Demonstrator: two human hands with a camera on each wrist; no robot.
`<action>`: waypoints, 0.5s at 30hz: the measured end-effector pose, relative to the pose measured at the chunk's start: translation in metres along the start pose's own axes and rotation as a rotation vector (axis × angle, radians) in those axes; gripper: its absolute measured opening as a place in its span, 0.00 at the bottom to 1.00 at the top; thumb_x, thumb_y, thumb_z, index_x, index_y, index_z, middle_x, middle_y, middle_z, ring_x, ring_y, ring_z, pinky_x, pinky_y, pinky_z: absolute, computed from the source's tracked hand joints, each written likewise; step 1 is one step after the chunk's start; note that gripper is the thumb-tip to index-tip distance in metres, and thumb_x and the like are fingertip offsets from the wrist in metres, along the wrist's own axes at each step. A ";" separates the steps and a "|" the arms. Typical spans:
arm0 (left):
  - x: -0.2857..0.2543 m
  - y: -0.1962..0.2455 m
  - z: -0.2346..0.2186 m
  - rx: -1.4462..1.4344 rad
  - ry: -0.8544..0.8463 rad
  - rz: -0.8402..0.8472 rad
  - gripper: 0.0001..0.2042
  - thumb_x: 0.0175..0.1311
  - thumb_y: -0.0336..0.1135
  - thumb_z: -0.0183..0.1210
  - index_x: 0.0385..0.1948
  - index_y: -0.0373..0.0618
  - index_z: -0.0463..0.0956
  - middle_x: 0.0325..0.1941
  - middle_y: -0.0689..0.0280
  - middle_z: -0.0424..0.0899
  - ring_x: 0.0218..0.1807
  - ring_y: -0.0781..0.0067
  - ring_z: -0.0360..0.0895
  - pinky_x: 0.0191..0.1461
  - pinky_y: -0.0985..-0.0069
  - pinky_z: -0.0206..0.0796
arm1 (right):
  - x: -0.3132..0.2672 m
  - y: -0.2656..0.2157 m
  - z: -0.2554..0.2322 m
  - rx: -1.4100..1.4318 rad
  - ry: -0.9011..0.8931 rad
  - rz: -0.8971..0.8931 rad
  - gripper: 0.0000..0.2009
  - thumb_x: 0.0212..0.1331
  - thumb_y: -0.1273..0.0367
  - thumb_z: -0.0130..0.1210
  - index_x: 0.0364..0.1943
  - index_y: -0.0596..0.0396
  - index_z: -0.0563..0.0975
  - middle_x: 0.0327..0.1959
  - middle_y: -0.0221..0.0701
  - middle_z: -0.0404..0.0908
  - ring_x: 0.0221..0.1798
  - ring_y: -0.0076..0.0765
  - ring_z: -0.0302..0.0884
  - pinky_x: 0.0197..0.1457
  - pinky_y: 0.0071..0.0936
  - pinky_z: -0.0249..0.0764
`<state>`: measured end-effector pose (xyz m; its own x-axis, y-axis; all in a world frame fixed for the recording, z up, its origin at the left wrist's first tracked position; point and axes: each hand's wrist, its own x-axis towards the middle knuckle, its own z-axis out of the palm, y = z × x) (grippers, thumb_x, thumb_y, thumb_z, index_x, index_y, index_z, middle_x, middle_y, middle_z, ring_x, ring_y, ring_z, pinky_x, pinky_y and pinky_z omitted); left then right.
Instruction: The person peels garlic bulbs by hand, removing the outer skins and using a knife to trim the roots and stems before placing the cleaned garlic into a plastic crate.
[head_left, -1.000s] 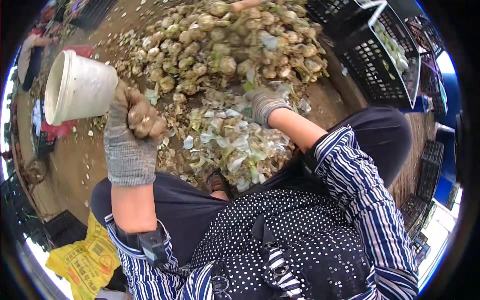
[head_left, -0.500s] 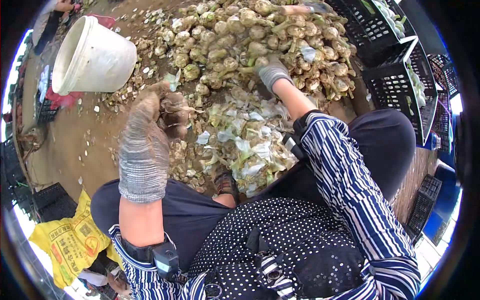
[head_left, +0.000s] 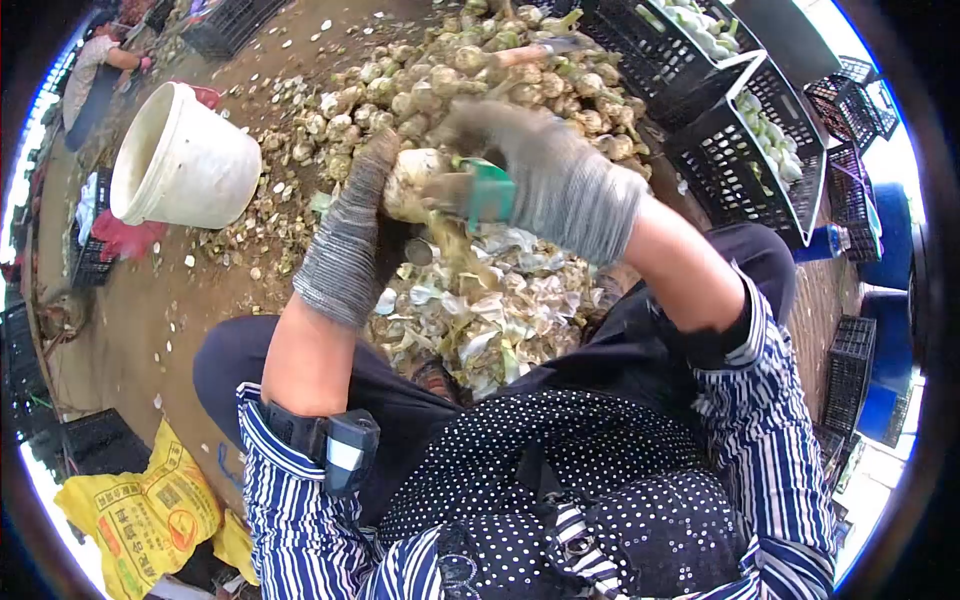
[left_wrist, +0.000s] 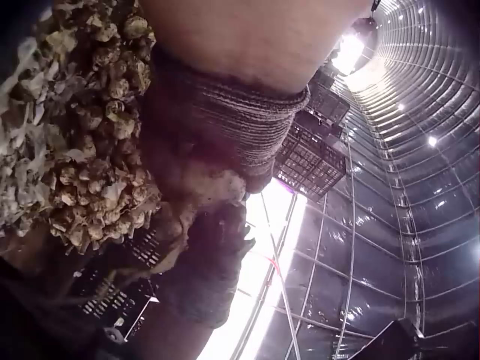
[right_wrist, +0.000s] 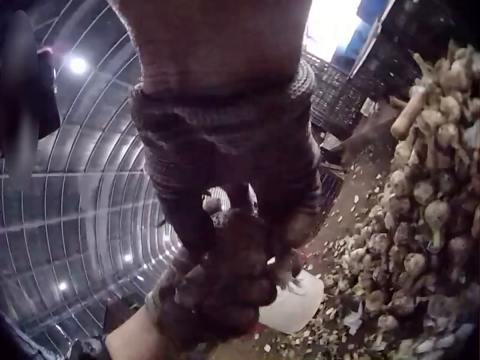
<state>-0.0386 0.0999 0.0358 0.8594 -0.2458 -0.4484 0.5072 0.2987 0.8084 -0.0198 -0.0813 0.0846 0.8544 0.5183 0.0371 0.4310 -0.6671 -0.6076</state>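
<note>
In the head view my gloved left hand (head_left: 350,235) grips a pale bulb (head_left: 412,183), fingers curled round its far side. Close on its right, my gloved right hand (head_left: 565,175) curls round a green tool (head_left: 491,193) held against or just beside the bulb; blur hides the exact contact. Stringy leaves or roots (head_left: 458,245) hang below. The left wrist view has the left hand (left_wrist: 225,124) in shadow near the right hand (left_wrist: 202,270). Both are dark in the right wrist view, the right (right_wrist: 232,157) above the left (right_wrist: 217,292).
A heap of bulbs (head_left: 380,95) lies beyond the hands, a wooden-handled tool (head_left: 522,55) on it. Peelings (head_left: 500,330) cover the ground between the legs. A white bucket (head_left: 205,165) stands left, black crates (head_left: 735,150) right, a yellow sack (head_left: 160,510) lower left. Another person (head_left: 90,75) is upper left.
My right hand has come back from the heap to the left hand, and the green tool now shows clearly. The left hand has shifted right and up, with a bulb now plainly in it.
</note>
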 end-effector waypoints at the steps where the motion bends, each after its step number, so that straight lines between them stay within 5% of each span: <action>1: -0.004 0.002 0.006 -0.004 -0.010 0.002 0.33 0.49 0.72 0.49 0.39 0.47 0.75 0.30 0.68 0.80 0.29 0.74 0.76 0.24 0.76 0.68 | -0.011 0.001 -0.002 -0.129 0.054 0.056 0.22 0.49 0.56 0.63 0.42 0.59 0.75 0.37 0.37 0.79 0.39 0.35 0.77 0.44 0.29 0.74; 2: -0.008 0.002 0.014 0.065 0.044 -0.017 0.33 0.50 0.71 0.49 0.38 0.47 0.75 0.29 0.68 0.80 0.27 0.75 0.76 0.21 0.78 0.67 | -0.020 0.007 0.004 0.031 0.006 0.127 0.25 0.49 0.48 0.58 0.35 0.60 0.77 0.32 0.47 0.79 0.38 0.50 0.78 0.44 0.38 0.73; 3: -0.010 0.001 0.021 0.138 0.098 -0.038 0.33 0.50 0.71 0.49 0.37 0.46 0.76 0.27 0.68 0.80 0.24 0.75 0.76 0.19 0.79 0.65 | -0.026 0.036 0.034 0.292 0.019 0.044 0.23 0.50 0.49 0.57 0.33 0.58 0.78 0.29 0.46 0.79 0.36 0.50 0.78 0.42 0.40 0.73; 5: -0.005 -0.002 0.026 0.155 0.102 -0.116 0.27 0.53 0.64 0.54 0.36 0.47 0.77 0.25 0.65 0.81 0.17 0.76 0.74 0.14 0.79 0.64 | -0.041 0.005 0.018 0.002 0.007 0.142 0.20 0.53 0.52 0.55 0.33 0.57 0.78 0.28 0.46 0.79 0.35 0.51 0.78 0.41 0.41 0.73; 7: -0.009 -0.007 0.029 0.138 0.070 -0.052 0.26 0.55 0.62 0.54 0.35 0.44 0.77 0.22 0.65 0.81 0.12 0.78 0.71 0.11 0.82 0.60 | -0.043 0.009 0.013 -0.134 -0.035 0.007 0.12 0.53 0.72 0.57 0.42 0.57 0.75 0.30 0.37 0.79 0.35 0.33 0.80 0.37 0.30 0.74; 9: -0.008 -0.008 0.027 0.124 0.050 -0.014 0.25 0.56 0.61 0.54 0.34 0.43 0.77 0.20 0.65 0.81 0.10 0.79 0.70 0.09 0.84 0.58 | -0.040 0.027 0.028 0.121 -0.041 0.022 0.14 0.50 0.72 0.58 0.43 0.56 0.74 0.30 0.39 0.79 0.34 0.41 0.79 0.36 0.32 0.74; 12: -0.003 -0.017 0.020 0.194 0.022 -0.024 0.28 0.53 0.65 0.54 0.34 0.44 0.76 0.26 0.67 0.80 0.25 0.77 0.77 0.26 0.80 0.69 | -0.040 0.014 0.014 -0.170 -0.152 -0.006 0.16 0.50 0.70 0.58 0.44 0.58 0.74 0.29 0.41 0.78 0.32 0.42 0.78 0.34 0.33 0.73; 15: -0.008 -0.023 0.021 0.109 -0.014 -0.025 0.28 0.53 0.64 0.54 0.36 0.43 0.76 0.30 0.66 0.81 0.31 0.76 0.77 0.35 0.79 0.70 | -0.041 0.018 0.010 0.014 -0.235 0.011 0.11 0.55 0.63 0.52 0.36 0.55 0.79 0.28 0.45 0.80 0.34 0.51 0.78 0.38 0.40 0.74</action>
<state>-0.0588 0.0760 0.0290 0.8453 -0.2649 -0.4640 0.5175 0.1901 0.8343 -0.0500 -0.1093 0.0641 0.7671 0.6227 -0.1541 0.4169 -0.6665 -0.6180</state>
